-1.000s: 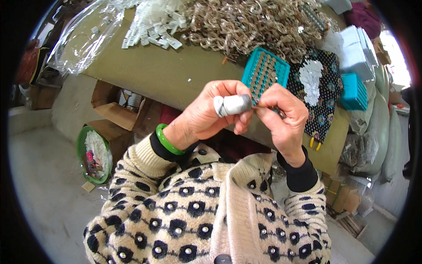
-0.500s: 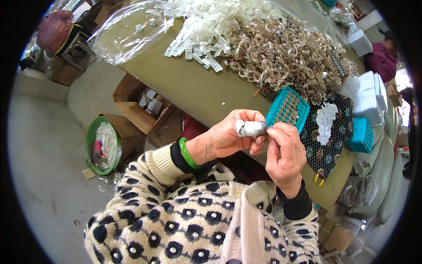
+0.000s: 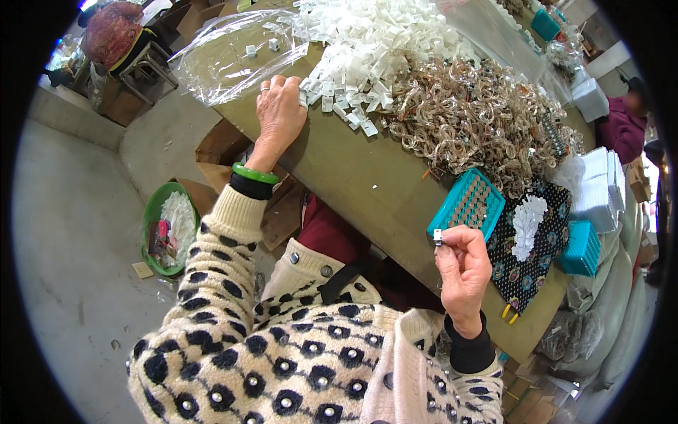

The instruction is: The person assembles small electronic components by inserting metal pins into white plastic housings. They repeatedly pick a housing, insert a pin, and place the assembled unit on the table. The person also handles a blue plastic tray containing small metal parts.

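Observation:
My left hand [image 3: 280, 113] reaches over the table's left edge, back side up, beside the heap of small white plastic pieces [image 3: 378, 60]. White wrapping covers one of its fingers; the fingertips are bent down and hidden, so I cannot make out whether it grips anything. In front of me my right hand [image 3: 462, 279] pinches a tiny white and dark piece [image 3: 438, 237] between thumb and fingertips. That piece is held up near the corner of a teal tray [image 3: 436, 220] with rows of small grey-brown pieces. The trays and heaps lie on an olive-coloured table [image 3: 360, 169].
Coiled clear cords [image 3: 466, 113] heap up behind the tray. White flakes [image 3: 527, 226] rest on a dark patterned cloth [image 3: 547, 272], beside yellow-handled pliers [image 3: 510, 313]. Another teal basket [image 3: 580, 249] stands right. A green tub [image 3: 150, 212] and cardboard box [image 3: 219, 145] sit left; another person [image 3: 621, 124] is far right.
My hands have parted. The left swung up and left to the white pile; the right moved slightly down, with a small piece now showing in its pinch. The view shifted a little.

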### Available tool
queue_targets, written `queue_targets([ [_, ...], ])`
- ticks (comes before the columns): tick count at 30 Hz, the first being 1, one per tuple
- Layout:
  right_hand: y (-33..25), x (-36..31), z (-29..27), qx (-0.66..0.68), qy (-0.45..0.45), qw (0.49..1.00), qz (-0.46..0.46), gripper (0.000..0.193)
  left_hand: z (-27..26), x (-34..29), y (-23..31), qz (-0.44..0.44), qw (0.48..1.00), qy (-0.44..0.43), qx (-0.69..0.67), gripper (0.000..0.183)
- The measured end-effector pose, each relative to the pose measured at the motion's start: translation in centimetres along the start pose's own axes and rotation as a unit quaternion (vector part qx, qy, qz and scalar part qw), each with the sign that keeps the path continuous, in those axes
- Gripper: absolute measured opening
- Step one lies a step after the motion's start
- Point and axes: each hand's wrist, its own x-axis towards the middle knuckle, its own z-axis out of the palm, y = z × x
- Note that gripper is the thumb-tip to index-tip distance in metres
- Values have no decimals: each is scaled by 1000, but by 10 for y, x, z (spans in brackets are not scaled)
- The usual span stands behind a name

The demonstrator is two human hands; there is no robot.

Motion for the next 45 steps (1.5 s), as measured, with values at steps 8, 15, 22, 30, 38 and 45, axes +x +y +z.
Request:
queue_targets([
  [8, -1, 4, 5, -31, -17, 999, 15, 8, 7, -15, 20, -25, 939, 109, -326, 17],
  [15, -8, 18, 13, -41, -6, 998, -45, 9, -29, -24, 47, -87, 840, 82, -529, 20],
  [22, -11, 42, 12, -256, -31, 920, -294, 13, -67, -86, 117, -92, 563, -285, -770, 20],
  [30, 0, 27, 4, -206, 39, 951, -226, 12, -66, -107, 155, -77, 426, -290, -854, 38],
  [38, 3, 20, 3, -7, 65, 992, -108, 10, -48, -113, 154, -104, 455, -317, -826, 32],
  [45, 2, 18, -2, 87, 114, 989, 19, 10, -48, -122, 158, -148, 347, -359, -854, 31],
])
